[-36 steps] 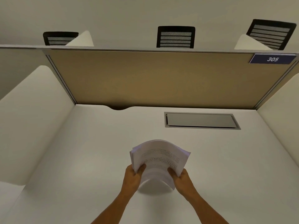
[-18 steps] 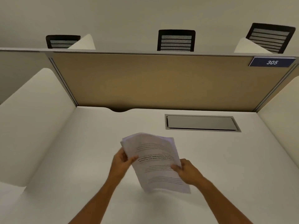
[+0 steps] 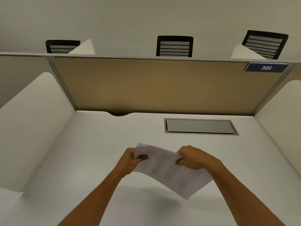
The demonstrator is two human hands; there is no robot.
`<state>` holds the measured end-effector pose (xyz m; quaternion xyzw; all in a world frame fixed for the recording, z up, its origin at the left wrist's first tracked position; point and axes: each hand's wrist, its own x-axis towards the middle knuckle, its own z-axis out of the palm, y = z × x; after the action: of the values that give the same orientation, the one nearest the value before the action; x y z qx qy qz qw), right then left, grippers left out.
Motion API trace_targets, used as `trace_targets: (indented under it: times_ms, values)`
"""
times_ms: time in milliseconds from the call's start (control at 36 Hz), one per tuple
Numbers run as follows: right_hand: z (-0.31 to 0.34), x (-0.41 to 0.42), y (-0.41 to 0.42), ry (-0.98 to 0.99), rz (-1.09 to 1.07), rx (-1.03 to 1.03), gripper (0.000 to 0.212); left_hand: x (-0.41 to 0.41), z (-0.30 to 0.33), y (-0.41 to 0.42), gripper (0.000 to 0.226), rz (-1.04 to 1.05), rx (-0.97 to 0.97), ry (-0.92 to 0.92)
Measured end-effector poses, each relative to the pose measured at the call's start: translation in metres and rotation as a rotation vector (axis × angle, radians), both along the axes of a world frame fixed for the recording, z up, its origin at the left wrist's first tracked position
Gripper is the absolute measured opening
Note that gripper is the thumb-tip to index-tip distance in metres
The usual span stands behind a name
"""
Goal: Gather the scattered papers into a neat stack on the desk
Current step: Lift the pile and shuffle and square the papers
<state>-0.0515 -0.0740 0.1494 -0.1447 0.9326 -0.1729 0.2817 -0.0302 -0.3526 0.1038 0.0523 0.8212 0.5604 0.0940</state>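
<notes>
White papers point(image 3: 169, 170) have swung round since half a second ago: then upright between your hands, now tilted flat. Your left hand point(image 3: 130, 160) and right hand point(image 3: 193, 158) both pinch the far edge, above the desk point(image 3: 81, 152). Long axis runs down-right from your grip. Likely squaring up next.

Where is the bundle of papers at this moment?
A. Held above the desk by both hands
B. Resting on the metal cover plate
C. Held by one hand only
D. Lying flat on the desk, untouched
A: the left hand and the right hand each grip the papers, which cast a shadow on the desk below.
</notes>
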Motion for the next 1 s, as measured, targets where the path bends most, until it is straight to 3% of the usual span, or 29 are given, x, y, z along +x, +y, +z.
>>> trace_targets:
  times_ms: [139, 222, 444, 667, 750, 1000]
  values:
    - [-0.016, 0.000, 0.043, -0.108, -0.134, -0.220, 0.023, 0.015, -0.020, -0.008, 0.007, 0.306, 0.101, -0.122]
    - [-0.033, 0.007, 0.062, -0.180, -0.280, -0.405, 0.022, 0.022, -0.034, -0.018, 0.011, 0.445, 0.162, -0.177]
    - [-0.091, 0.045, 0.049, -0.098, -0.604, -0.793, 0.024, 0.034, -0.056, -0.019, 0.011, 0.479, 0.126, -0.231]
    - [-0.115, 0.051, 0.019, 0.019, -0.817, -0.811, 0.010, 0.031, -0.056, -0.019, 0.007, 0.479, 0.133, -0.242]
    - [-0.114, 0.049, 0.015, 0.048, -0.838, -0.851, 0.016, 0.026, -0.055, -0.022, 0.008, 0.475, 0.142, -0.223]
    - [-0.142, 0.064, 0.013, -0.022, -0.909, -0.861, 0.012, 0.035, -0.068, -0.022, 0.028, 0.415, 0.168, -0.240]
